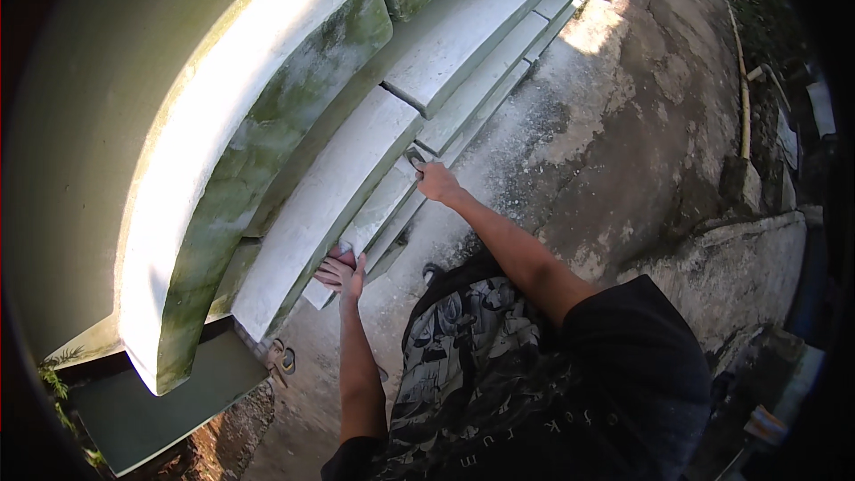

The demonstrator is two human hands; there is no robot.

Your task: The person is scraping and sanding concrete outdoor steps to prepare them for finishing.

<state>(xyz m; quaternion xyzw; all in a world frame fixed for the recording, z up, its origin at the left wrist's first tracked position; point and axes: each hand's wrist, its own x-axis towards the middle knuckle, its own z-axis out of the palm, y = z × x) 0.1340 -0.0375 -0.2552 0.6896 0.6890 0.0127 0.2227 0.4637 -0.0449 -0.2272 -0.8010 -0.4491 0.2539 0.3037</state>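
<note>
My left hand (349,280) presses a reddish-brown pad (337,258) against a pale ledge, with its fingers spread over it. Further along the same ledge, my right hand (436,182) is closed round a small dark rounded tool (414,158), whose exact kind I cannot make out. The ledge (378,200) is one of several long, pale greenish-white blocks coated with white powder. A wider white-topped block (343,156) lies just above it. Most of the pad is hidden by my left hand.
A thick curved slab (267,138) with green stains juts out above the ledges. White dust covers the concrete ground (588,178) to the right. A pair of sandals (283,358) lies by the lower ledge, next to a dark green basin (169,401). A pole (739,80) lies at the far right.
</note>
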